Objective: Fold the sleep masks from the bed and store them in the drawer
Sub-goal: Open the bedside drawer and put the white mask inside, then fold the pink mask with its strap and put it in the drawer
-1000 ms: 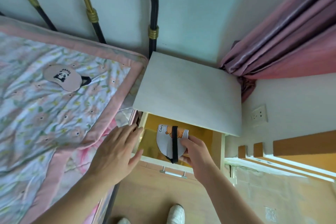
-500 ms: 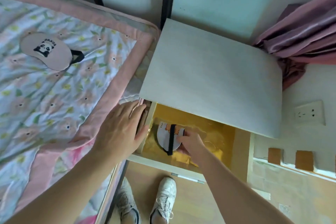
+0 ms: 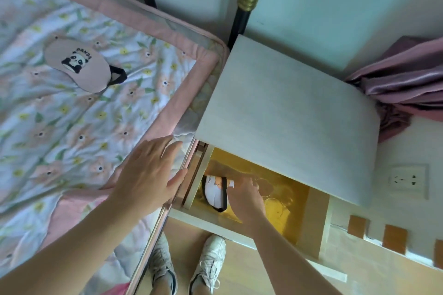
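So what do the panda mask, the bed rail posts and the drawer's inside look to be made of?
The panda mask looks like soft matte pink fabric with a printed panda and a black elastic strap. The bed rail posts seem to be black-painted metal with a ribbed brass-coloured collar. The drawer has a glossy yellow lining, perhaps film or lacquer; it shows reflections.

Soft, even daylight is filling the room, casting only faint shadows. The wide lens is bending straight edges near the borders, and fine detail is looking slightly smeared.
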